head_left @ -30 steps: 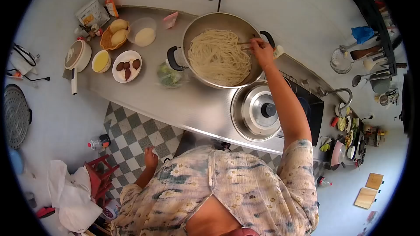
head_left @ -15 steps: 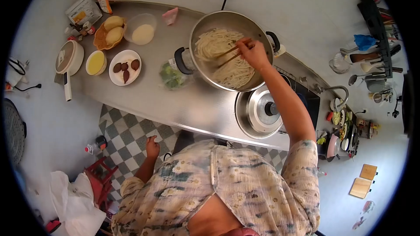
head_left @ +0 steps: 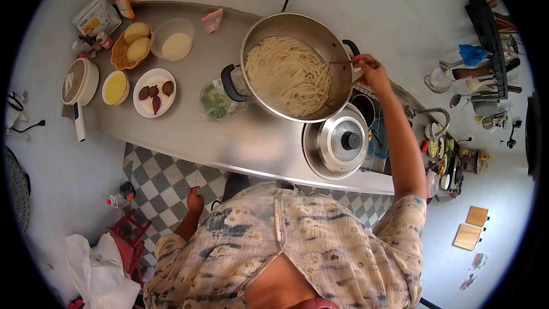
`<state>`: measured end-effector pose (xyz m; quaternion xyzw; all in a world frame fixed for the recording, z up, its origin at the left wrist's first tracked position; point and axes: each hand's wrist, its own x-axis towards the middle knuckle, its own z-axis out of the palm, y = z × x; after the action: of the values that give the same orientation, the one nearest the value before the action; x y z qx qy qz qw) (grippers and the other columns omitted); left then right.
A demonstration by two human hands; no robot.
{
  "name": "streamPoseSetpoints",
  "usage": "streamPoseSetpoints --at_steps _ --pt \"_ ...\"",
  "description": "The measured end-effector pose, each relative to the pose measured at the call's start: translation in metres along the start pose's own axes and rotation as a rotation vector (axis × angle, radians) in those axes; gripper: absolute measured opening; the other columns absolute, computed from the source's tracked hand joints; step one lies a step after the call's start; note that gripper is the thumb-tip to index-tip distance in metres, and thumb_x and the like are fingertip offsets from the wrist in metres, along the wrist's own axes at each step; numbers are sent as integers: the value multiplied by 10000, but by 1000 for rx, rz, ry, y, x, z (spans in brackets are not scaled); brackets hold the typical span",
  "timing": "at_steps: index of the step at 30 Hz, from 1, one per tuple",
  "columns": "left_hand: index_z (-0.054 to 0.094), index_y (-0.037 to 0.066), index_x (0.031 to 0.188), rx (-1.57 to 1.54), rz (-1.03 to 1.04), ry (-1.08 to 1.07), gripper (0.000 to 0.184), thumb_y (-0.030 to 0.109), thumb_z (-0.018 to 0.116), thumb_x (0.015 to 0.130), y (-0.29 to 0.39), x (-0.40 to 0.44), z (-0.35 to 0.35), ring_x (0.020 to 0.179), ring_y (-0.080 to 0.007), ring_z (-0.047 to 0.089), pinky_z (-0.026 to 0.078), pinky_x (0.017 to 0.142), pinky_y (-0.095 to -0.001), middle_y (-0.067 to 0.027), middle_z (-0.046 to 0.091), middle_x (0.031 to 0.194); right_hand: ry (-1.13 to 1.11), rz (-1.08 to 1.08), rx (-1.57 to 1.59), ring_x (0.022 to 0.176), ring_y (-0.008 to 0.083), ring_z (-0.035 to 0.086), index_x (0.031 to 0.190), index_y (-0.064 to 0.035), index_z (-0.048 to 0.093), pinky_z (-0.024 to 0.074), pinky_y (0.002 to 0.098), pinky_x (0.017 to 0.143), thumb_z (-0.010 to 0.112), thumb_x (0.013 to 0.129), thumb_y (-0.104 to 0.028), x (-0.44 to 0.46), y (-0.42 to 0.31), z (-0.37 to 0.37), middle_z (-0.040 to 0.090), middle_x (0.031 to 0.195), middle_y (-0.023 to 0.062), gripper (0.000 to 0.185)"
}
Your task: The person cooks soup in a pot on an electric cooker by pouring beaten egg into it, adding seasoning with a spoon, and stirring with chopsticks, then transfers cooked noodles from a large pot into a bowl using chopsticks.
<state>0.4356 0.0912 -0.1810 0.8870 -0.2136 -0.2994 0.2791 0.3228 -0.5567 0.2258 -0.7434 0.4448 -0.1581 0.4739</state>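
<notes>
My right hand is closed around a pair of chopsticks beside the right rim of a large steel pot. The chopsticks reach over the rim, their tips near the right edge of the pale noodles. The noodles lie in a tangled heap in the pot. Close to my right hand is the pot's dark right handle. My left hand hangs low at my side over the checkered floor, fingers curled, apart from everything on the counter.
Left of the pot lies bagged green vegetables. Farther left are a white plate of brown pieces, a yellow-filled bowl, a basket and a saucepan. A lidded steel pot stands in front of the noodle pot.
My right hand has moved right with the chopsticks, from above the noodles to the pot's right rim. The noodles, earlier in two parts, now form one mass.
</notes>
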Motion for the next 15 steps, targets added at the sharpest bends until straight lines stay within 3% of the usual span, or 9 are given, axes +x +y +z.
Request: streamPoseSetpoints --at_steps 3,8,11,15 --pt "578 52 1103 8 15 28 395 -22 530 718 -3 0 0 955 -386 559 463 804 -442 -196 534 1104 6 57 133 561 105 535 1034 -106 641 469 235 519 530 926 -254 2 28 39 653 891 27 214" --pt "588 56 1094 31 127 111 396 -48 525 718 14 2 -9 937 -374 557 462 804 -429 -193 539 1094 8 126 422 621 190 623 972 12 617 519 290 533 511 936 -243 22 47 96 656 886 130 278" --pt "592 53 1089 15 -44 52 387 -43 525 721 39 0 -17 916 -375 555 460 802 -426 -193 539 1085 50 193 638 638 214 632 928 38 604 540 310 558 482 949 -216 27 46 118 640 829 147 282" --pt "590 50 1089 2 -39 40 396 -40 525 709 38 -9 -15 917 -375 552 458 808 -424 -200 533 1072 86 194 825 709 213 636 941 29 586 553 307 631 467 961 -201 32 42 134 620 855 146 260"
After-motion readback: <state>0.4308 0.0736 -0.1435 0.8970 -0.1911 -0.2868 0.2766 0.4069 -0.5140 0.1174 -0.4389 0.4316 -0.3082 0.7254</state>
